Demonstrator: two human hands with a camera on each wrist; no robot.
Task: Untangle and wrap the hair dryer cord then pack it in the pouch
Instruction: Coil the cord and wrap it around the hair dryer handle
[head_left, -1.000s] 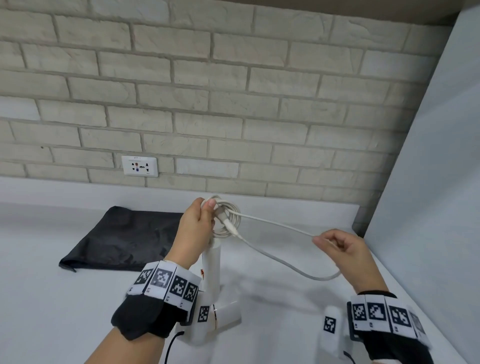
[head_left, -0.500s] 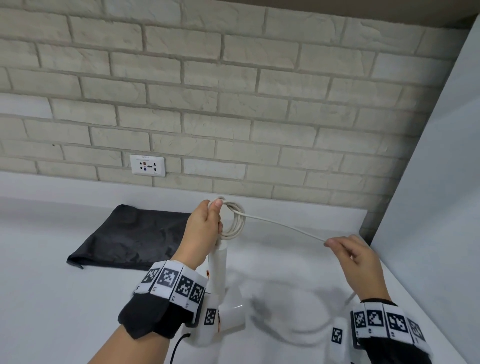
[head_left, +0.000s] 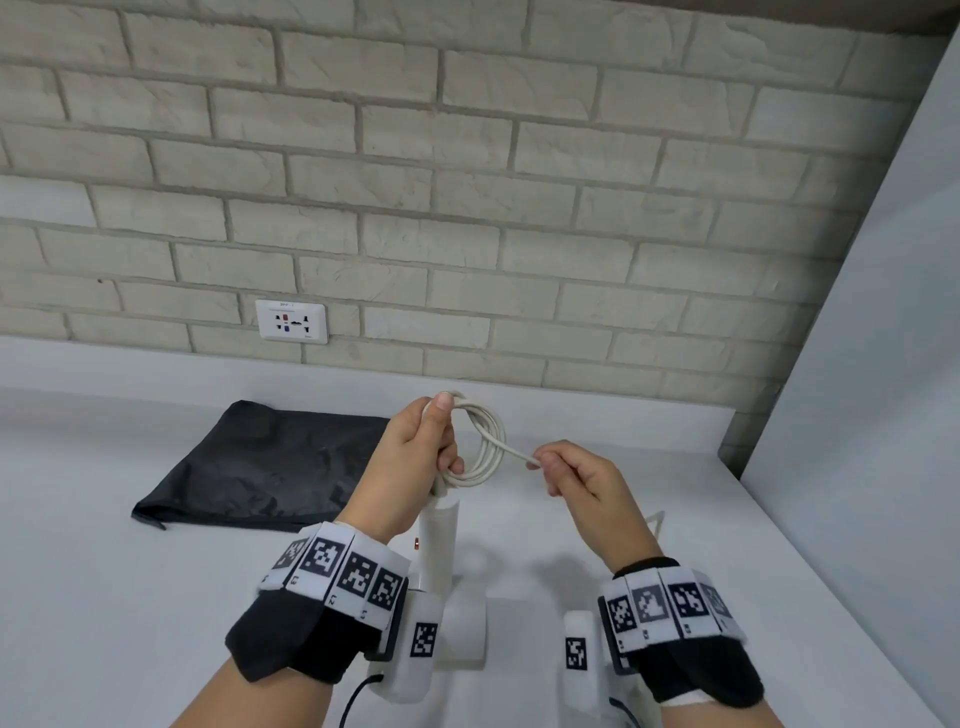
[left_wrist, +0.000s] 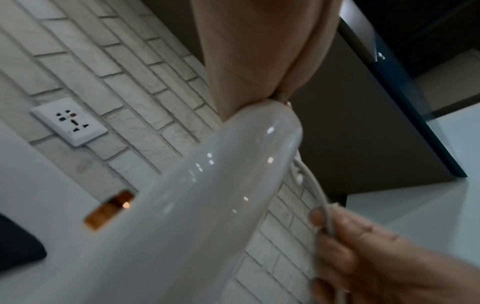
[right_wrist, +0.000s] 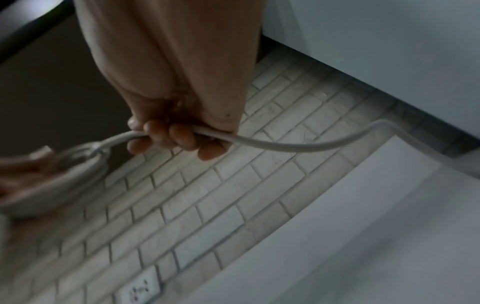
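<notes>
The white cord (head_left: 485, 441) is smooth and round like a thin rope. Part of it is wound into a few neat rings, and the left hand (head_left: 415, 457) holds those rings tight, with its thumb on top and its fingers curled around them. The rings sit just above the end of the hair dryer (head_left: 441, 540), which is white, shiny and hard, with a long round handle that points up. The hair dryer is held up above the table (head_left: 104, 597). The right hand (head_left: 576, 483) is close beside the rings and pinches the loose cord in its curled fingers (right_wrist: 182, 137). The rest of the cord bends away behind that hand. A black pouch (head_left: 260, 467) lies flat on the smooth white table to the left, soft and a bit wrinkly. Behind is a bumpy pale brick wall (head_left: 467, 182) with a white socket (head_left: 292, 322).
</notes>
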